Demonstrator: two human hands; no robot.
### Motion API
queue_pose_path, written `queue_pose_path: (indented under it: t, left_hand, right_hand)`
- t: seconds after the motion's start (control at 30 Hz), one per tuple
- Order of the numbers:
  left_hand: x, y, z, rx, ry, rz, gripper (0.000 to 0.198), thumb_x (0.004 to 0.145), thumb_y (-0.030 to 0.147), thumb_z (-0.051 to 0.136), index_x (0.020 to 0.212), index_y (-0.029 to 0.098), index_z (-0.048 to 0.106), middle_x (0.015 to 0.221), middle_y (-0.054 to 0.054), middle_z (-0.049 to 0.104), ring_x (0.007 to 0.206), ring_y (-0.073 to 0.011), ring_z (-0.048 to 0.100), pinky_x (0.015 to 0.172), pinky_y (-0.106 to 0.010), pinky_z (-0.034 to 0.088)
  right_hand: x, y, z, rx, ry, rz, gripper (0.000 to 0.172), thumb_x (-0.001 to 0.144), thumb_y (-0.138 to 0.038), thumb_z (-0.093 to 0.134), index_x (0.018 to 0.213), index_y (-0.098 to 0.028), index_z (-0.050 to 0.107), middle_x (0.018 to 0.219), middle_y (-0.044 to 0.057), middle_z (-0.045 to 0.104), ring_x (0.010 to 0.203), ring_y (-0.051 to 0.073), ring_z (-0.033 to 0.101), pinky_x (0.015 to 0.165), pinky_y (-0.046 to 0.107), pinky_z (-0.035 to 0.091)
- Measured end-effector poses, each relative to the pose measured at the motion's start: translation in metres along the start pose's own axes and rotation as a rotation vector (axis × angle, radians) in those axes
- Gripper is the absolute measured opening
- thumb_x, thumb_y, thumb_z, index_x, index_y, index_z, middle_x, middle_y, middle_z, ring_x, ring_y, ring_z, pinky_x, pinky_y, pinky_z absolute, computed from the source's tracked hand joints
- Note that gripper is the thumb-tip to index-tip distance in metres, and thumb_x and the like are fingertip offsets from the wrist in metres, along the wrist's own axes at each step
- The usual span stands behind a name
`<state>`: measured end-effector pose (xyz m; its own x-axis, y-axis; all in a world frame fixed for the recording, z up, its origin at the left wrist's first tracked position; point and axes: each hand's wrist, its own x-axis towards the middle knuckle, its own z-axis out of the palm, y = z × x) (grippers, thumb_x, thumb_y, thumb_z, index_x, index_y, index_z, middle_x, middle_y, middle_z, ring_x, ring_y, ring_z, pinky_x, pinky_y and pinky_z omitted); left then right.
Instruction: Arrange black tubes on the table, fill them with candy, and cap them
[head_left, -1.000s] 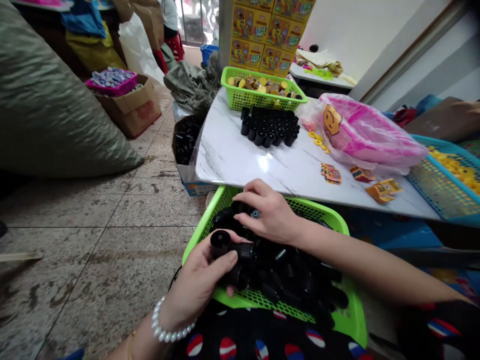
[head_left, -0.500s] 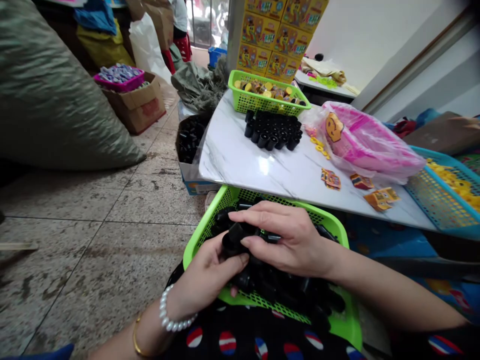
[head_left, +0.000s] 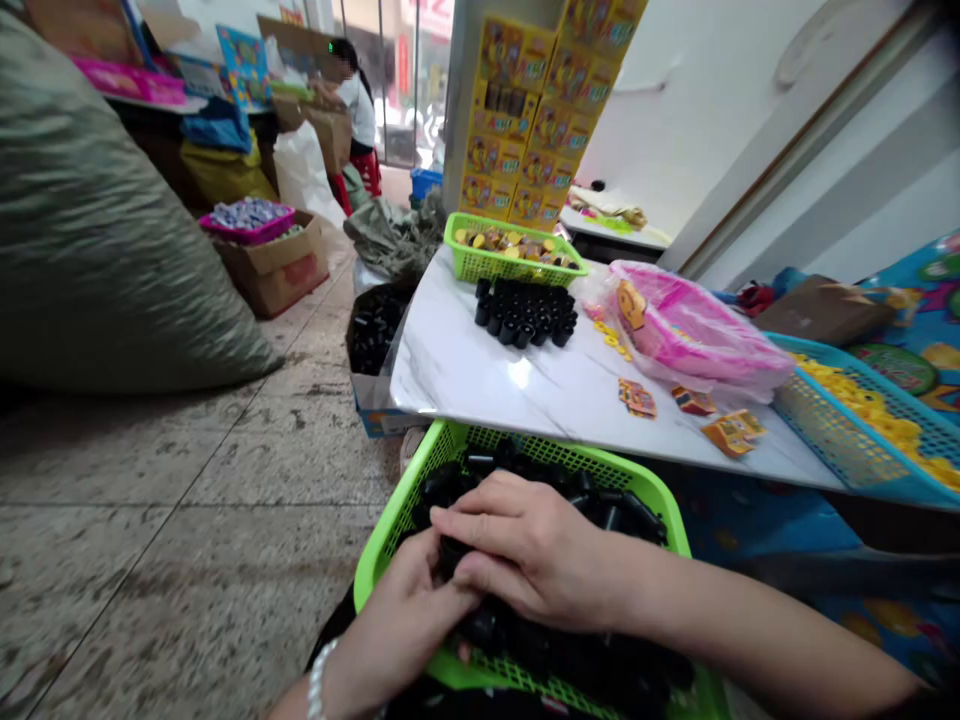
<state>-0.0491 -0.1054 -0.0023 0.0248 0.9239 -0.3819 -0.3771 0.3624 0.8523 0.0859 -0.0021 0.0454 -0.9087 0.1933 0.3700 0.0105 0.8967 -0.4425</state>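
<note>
On my lap sits a green plastic basket (head_left: 661, 500) full of small black tubes (head_left: 600, 505). Both hands meet over its near left part. My left hand (head_left: 409, 620) is closed around a bundle of black tubes. My right hand (head_left: 525, 550) lies over the left, fingers curled and pressed on the same tubes, which show only as a dark end (head_left: 450, 552) between the fingers. A pearl bracelet (head_left: 316, 680) circles my left wrist.
A white marble table (head_left: 480, 375) stands ahead with a cluster of upright black tubes (head_left: 525, 312), a green basket of yellow pieces (head_left: 510, 255), a pink bag (head_left: 694, 335), small orange stickers (head_left: 731, 432) and a blue basket (head_left: 847, 440). A box of black tubes (head_left: 375, 335) and a large sack (head_left: 97, 230) rest on the floor.
My right hand came off the pile and closed over the tubes in my left hand. Both hands drew nearer to me. My view tilted upward, showing more of the room.
</note>
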Motion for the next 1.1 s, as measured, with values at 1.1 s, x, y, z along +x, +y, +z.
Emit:
queue_pose_path:
  t: [1.1]
  left_hand:
    - [0.078, 0.066, 0.001, -0.369, 0.16, 0.081, 0.011, 0.084, 0.006, 0.065, 0.09, 0.01, 0.073, 0.094, -0.009, 0.071, 0.068, -0.019, 0.07, 0.059, -0.029, 0.062]
  right_hand:
    - [0.017, 0.208, -0.06, -0.506, 0.421, 0.82, 0.045, 0.092, -0.027, 0.049, 0.137, -0.029, 0.053, 0.113, 0.009, 0.061, 0.099, 0.022, 0.062, 0.084, 0.032, 0.047]
